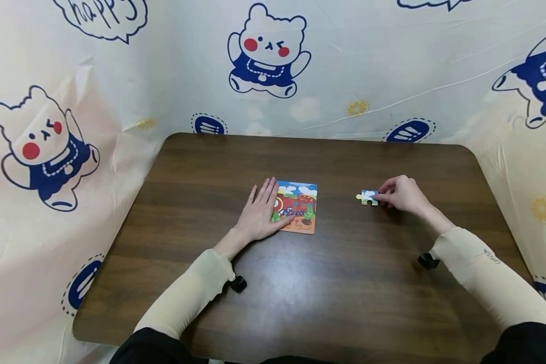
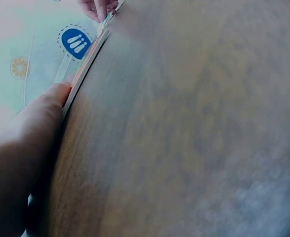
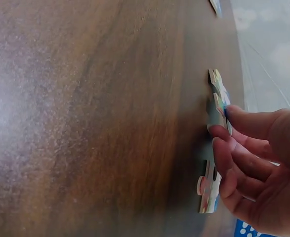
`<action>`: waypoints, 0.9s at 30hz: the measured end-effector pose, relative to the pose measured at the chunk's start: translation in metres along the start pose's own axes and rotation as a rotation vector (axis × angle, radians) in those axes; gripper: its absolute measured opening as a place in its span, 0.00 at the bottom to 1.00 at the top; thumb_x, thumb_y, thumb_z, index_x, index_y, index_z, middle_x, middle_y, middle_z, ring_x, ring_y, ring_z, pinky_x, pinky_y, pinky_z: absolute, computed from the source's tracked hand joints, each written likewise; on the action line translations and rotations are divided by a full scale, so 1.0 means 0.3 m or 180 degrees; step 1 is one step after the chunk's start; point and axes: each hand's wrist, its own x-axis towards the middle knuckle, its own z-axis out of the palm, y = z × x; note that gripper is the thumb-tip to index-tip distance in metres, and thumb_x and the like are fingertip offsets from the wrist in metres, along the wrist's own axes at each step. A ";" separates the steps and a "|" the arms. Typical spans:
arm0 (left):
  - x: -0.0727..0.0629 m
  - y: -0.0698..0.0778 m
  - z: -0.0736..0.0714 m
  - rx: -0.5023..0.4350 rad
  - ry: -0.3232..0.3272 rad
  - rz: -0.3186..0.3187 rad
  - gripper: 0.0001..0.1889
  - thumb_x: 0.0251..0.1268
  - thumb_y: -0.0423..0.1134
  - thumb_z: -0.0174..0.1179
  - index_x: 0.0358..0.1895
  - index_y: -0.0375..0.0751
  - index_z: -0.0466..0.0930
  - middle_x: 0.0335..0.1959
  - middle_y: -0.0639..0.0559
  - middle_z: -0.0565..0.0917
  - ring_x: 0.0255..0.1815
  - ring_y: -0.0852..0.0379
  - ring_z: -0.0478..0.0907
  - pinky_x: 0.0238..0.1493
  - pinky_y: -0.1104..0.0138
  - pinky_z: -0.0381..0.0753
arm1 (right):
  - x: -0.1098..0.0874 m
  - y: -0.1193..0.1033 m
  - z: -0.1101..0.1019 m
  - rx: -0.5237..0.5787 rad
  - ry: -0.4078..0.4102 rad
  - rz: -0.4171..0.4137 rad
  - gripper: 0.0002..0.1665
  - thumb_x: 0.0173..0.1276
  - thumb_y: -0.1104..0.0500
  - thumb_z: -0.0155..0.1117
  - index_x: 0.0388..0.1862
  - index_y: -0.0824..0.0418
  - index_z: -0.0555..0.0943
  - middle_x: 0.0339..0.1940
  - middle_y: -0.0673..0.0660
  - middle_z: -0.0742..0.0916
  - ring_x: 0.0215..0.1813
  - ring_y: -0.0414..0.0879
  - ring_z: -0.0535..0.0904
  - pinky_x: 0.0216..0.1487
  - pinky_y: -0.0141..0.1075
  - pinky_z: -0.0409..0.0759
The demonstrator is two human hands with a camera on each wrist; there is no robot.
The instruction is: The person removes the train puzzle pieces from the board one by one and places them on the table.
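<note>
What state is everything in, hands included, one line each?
Picture board: flat on the table, partly covered
Left hand: resting on the picture board, fingers straight
Jigsaw piece: pinched at one end
Right hand: pinching jigsaw piece
Second piece: apparently on the table, partly hidden
Printed cloth: hanging, creased

A pale cream fabric left sleeve (image 1: 186, 293) lies at seven o'clock, a matching right sleeve (image 1: 478, 273) at four, marked with small dark lettering (image 1: 491, 256). Small black blocky devices (image 1: 238, 284) edge both cuffs; black fabric clothing (image 1: 150, 349) begins toward the elbows.
</note>
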 end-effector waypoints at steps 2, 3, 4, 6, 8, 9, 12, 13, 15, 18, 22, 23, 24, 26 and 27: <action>-0.002 0.001 0.002 -0.0010 0.0003 -0.0001 0.60 0.75 0.81 0.45 0.92 0.44 0.35 0.95 0.48 0.36 0.97 0.51 0.32 0.95 0.44 0.32 | 0.003 -0.003 0.004 -0.0048 -0.0019 -0.0024 0.15 0.76 0.59 0.76 0.46 0.73 0.89 0.32 0.63 0.94 0.28 0.44 0.88 0.28 0.31 0.84; -0.002 0.001 0.004 -0.0014 0.0001 -0.0001 0.60 0.75 0.81 0.45 0.92 0.44 0.35 0.95 0.48 0.37 0.97 0.51 0.32 0.95 0.44 0.33 | 0.004 -0.006 0.005 -0.0074 -0.0032 -0.0035 0.14 0.75 0.59 0.76 0.45 0.73 0.89 0.31 0.63 0.94 0.28 0.44 0.88 0.28 0.31 0.84; -0.002 0.001 0.005 -0.0013 -0.0002 -0.0004 0.60 0.74 0.81 0.45 0.92 0.44 0.35 0.95 0.48 0.37 0.96 0.51 0.32 0.95 0.44 0.33 | 0.006 -0.006 0.005 -0.0102 -0.0048 -0.0041 0.14 0.75 0.59 0.76 0.44 0.72 0.88 0.31 0.62 0.94 0.28 0.44 0.88 0.28 0.31 0.84; -0.002 0.003 0.004 -0.0022 -0.0013 -0.0010 0.60 0.74 0.82 0.45 0.92 0.44 0.35 0.95 0.48 0.37 0.96 0.51 0.33 0.95 0.44 0.33 | 0.009 -0.010 0.004 -0.0173 -0.0065 -0.0045 0.13 0.75 0.59 0.77 0.41 0.71 0.88 0.29 0.61 0.93 0.28 0.44 0.87 0.27 0.31 0.83; -0.001 0.004 0.002 -0.0029 -0.0031 -0.0020 0.60 0.74 0.82 0.45 0.92 0.43 0.35 0.95 0.48 0.36 0.96 0.51 0.32 0.95 0.44 0.33 | 0.012 -0.013 0.002 -0.0253 -0.0074 -0.0040 0.13 0.74 0.58 0.77 0.38 0.70 0.87 0.28 0.59 0.93 0.28 0.44 0.87 0.27 0.32 0.83; 0.000 0.005 -0.001 -0.0046 -0.0041 -0.0028 0.60 0.74 0.81 0.45 0.92 0.43 0.35 0.95 0.48 0.36 0.96 0.51 0.32 0.95 0.44 0.33 | 0.014 -0.014 0.000 -0.0286 -0.0085 -0.0040 0.14 0.74 0.58 0.78 0.38 0.69 0.87 0.27 0.59 0.92 0.27 0.44 0.87 0.27 0.32 0.83; 0.002 0.007 -0.010 -0.0061 -0.0077 -0.0050 0.61 0.74 0.81 0.45 0.92 0.43 0.34 0.95 0.48 0.34 0.96 0.51 0.31 0.95 0.44 0.33 | 0.020 -0.020 -0.007 -0.0384 -0.0087 -0.0006 0.15 0.73 0.56 0.79 0.36 0.67 0.87 0.26 0.57 0.92 0.26 0.44 0.87 0.28 0.34 0.82; 0.003 0.007 -0.011 -0.0073 -0.0094 -0.0054 0.61 0.74 0.81 0.46 0.92 0.43 0.34 0.95 0.48 0.34 0.96 0.51 0.31 0.95 0.44 0.33 | 0.020 -0.021 -0.009 -0.0387 -0.0099 0.0006 0.15 0.73 0.55 0.79 0.36 0.67 0.87 0.26 0.57 0.92 0.26 0.44 0.87 0.28 0.35 0.82; 0.005 0.008 -0.015 -0.0083 -0.0122 -0.0059 0.61 0.74 0.81 0.45 0.92 0.43 0.33 0.95 0.47 0.34 0.96 0.50 0.31 0.95 0.44 0.33 | 0.022 -0.018 -0.014 -0.0392 -0.0124 0.0033 0.15 0.74 0.55 0.79 0.37 0.67 0.87 0.26 0.58 0.92 0.26 0.44 0.86 0.28 0.36 0.82; 0.010 0.009 -0.022 -0.0132 -0.0111 -0.0047 0.61 0.75 0.81 0.44 0.92 0.42 0.33 0.95 0.47 0.34 0.96 0.50 0.33 0.95 0.45 0.35 | 0.025 -0.011 -0.022 -0.0316 -0.0123 0.0060 0.15 0.75 0.56 0.77 0.39 0.68 0.87 0.27 0.59 0.91 0.25 0.45 0.84 0.26 0.37 0.82; 0.015 0.003 -0.034 -0.0207 -0.0017 -0.0027 0.61 0.75 0.81 0.45 0.92 0.41 0.33 0.95 0.47 0.37 0.96 0.50 0.37 0.95 0.48 0.39 | 0.034 -0.016 -0.028 -0.0023 0.0006 0.0088 0.14 0.78 0.57 0.73 0.43 0.70 0.88 0.27 0.60 0.91 0.22 0.46 0.81 0.21 0.39 0.82; 0.015 0.000 -0.036 -0.0216 0.0008 -0.0030 0.61 0.75 0.80 0.46 0.92 0.41 0.34 0.95 0.47 0.37 0.96 0.50 0.37 0.95 0.49 0.39 | 0.039 -0.022 -0.028 0.0056 0.0045 0.0083 0.15 0.79 0.57 0.72 0.44 0.70 0.89 0.27 0.59 0.91 0.22 0.45 0.82 0.20 0.39 0.81; 0.014 -0.004 -0.038 -0.0211 0.0017 -0.0041 0.61 0.75 0.80 0.46 0.92 0.41 0.33 0.95 0.47 0.37 0.96 0.50 0.37 0.95 0.49 0.39 | 0.045 -0.032 -0.027 0.0147 0.0064 0.0079 0.15 0.79 0.57 0.72 0.45 0.71 0.89 0.28 0.58 0.92 0.22 0.43 0.83 0.21 0.38 0.82; 0.010 -0.012 -0.041 -0.0194 0.0039 -0.0061 0.62 0.75 0.80 0.49 0.92 0.40 0.34 0.95 0.46 0.37 0.96 0.50 0.36 0.95 0.49 0.37 | 0.059 -0.057 -0.023 0.0326 0.0054 0.0067 0.17 0.79 0.57 0.72 0.48 0.73 0.89 0.29 0.56 0.94 0.24 0.39 0.85 0.24 0.36 0.83; 0.007 -0.016 -0.043 -0.0182 0.0040 -0.0081 0.62 0.74 0.80 0.50 0.92 0.39 0.34 0.95 0.46 0.37 0.96 0.50 0.35 0.95 0.49 0.36 | 0.068 -0.071 -0.019 0.0404 0.0026 0.0049 0.17 0.79 0.57 0.71 0.50 0.74 0.89 0.31 0.56 0.95 0.26 0.37 0.86 0.26 0.34 0.84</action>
